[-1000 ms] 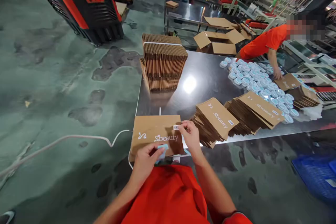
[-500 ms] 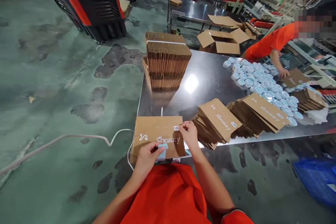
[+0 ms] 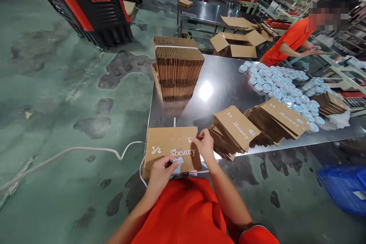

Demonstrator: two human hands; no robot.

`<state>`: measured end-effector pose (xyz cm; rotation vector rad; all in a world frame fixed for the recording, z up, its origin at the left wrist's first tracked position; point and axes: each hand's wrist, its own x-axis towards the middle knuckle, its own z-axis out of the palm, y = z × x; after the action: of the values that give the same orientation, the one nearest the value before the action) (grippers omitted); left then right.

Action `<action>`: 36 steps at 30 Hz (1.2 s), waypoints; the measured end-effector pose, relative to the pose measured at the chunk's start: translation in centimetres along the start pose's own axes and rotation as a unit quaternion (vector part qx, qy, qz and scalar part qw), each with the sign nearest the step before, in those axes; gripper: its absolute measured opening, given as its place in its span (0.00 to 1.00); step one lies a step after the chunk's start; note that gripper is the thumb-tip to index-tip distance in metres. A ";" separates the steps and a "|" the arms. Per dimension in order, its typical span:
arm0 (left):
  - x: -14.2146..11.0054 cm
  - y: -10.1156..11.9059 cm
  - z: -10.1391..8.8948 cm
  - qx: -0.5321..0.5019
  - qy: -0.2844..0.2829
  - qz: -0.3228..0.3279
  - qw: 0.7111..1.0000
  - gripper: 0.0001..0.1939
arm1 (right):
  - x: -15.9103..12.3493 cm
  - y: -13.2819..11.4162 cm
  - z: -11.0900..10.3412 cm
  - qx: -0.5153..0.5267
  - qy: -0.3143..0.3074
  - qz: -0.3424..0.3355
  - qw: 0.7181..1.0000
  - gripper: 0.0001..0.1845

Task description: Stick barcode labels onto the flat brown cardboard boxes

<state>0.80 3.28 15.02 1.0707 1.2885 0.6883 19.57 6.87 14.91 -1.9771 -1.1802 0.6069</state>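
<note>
The printed flat box [image 3: 168, 141] lies at the near left corner of the tabletop [image 3: 225, 80], directly in front of the operator. A small white label [image 3: 190, 139] sits at its far right corner.

Left hand [image 3: 160, 171]: the thumb and fingers are closed on a light blue piece [image 3: 177, 165] over the near edge of the box. Right hand [image 3: 204, 145]: the thumb and bent index finger are narrow and touch the label; whether they pinch it or press it cannot be told.

Surroundings: to the right of the box, near the right hand, a leaning stack of printed boxes [image 3: 237, 129] occupies the near edge, with a second stack [image 3: 283, 119] right of it. Beyond the box, an upright strapped cardboard bundle [image 3: 178, 68] blocks the far left portion of the tabletop. Many pale blue round containers [image 3: 271, 84] cover the far right portion, next to a third stack [image 3: 330, 103]. A white cable [image 3: 85, 148] reaches the left edge of the box. An open carton [image 3: 243, 50] stands beyond the far edge. A co-worker [image 3: 291, 42] in orange stands at far right.
</note>
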 end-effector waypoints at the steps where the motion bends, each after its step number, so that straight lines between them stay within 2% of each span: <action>1: -0.1 0.1 0.0 -0.004 -0.007 0.008 1.000 0.13 | 0.1 0.5 0.0 0.040 0.000 -0.003 0.999 0.15; 4: -0.9 0.6 -0.5 0.009 0.010 0.062 0.998 0.11 | 0.0 1.9 -0.1 0.134 0.014 0.014 0.991 0.09; 6: -1.3 0.9 -1.6 0.038 0.080 0.095 0.992 0.12 | -0.5 2.6 -0.3 0.145 0.027 0.034 0.988 0.11; 9: -1.3 1.0 -3.3 0.064 0.177 0.084 0.978 0.14 | -1.9 2.7 -0.5 0.078 0.031 0.012 0.996 0.15; 13: -1.1 0.9 -4.0 0.089 0.166 0.073 0.979 0.17 | -4.4 0.4 -0.1 -0.017 0.053 -0.054 0.997 0.15; 16: -2.6 2.0 -3.4 0.122 0.170 0.119 0.971 0.16 | -5.2 -1.8 -0.9 0.081 0.049 -0.079 0.992 0.25; 18: -4.1 3.3 -2.9 0.118 0.173 0.166 0.964 0.13 | -4.5 -2.4 -3.0 0.176 0.045 -0.088 0.979 0.27; 19: -4.7 4.0 -2.6 0.098 0.165 0.190 0.963 0.12 | -3.7 -2.2 -4.6 0.206 0.075 -0.084 0.972 0.27; 21: -5.4 5.2 -2.1 0.042 0.150 0.210 0.965 0.11 | -1.4 -0.6 -8.5 0.210 0.197 -0.048 0.956 0.29; 22: -5.5 5.6 -1.9 0.012 0.138 0.200 0.970 0.11 | -0.1 0.7 -10.7 0.194 0.267 -0.022 0.944 0.30; 23: -5.3 5.8 -1.6 -0.013 0.124 0.178 0.976 0.11 | 1.2 2.2 -12.6 0.167 0.305 0.014 0.938 0.30; 24: -5.0 5.9 -1.3 -0.035 0.107 0.150 0.982 0.12 | 2.3 3.8 -14.3 0.124 0.333 0.066 0.932 0.29; 26: -4.2 5.9 -0.7 -0.065 0.066 0.098 0.991 0.13 | 3.7 6.6 -16.3 0.000 0.342 0.167 0.925 0.31; 28: -3.5 5.7 -0.1 -0.071 0.042 0.085 0.993 0.11 | 3.6 8.2 -16.0 -0.093 0.339 0.184 0.918 0.32; 30: -3.1 5.6 0.3 -0.066 0.027 0.096 0.993 0.09 | 2.2 7.8 -14.1 -0.088 0.312 0.126 0.938 0.30; 31: -3.0 5.6 0.4 -0.061 0.018 0.103 0.993 0.09 | 1.1 6.9 -12.7 -0.050 0.277 0.090 0.955 0.28; 33: -3.1 5.7 0.6 -0.058 -0.002 0.118 0.991 0.10 | -1.3 4.0 -9.7 0.051 0.170 0.026 0.984 0.22; 36: -3.4 6.1 0.6 -0.044 -0.016 0.132 0.990 0.12 | -4.5 -1.0 -6.3 0.148 0.014 -0.060 0.987 0.14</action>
<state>1.64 2.49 21.89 1.1860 1.0884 0.9161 21.38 0.93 19.64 -1.6479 -1.1135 0.6486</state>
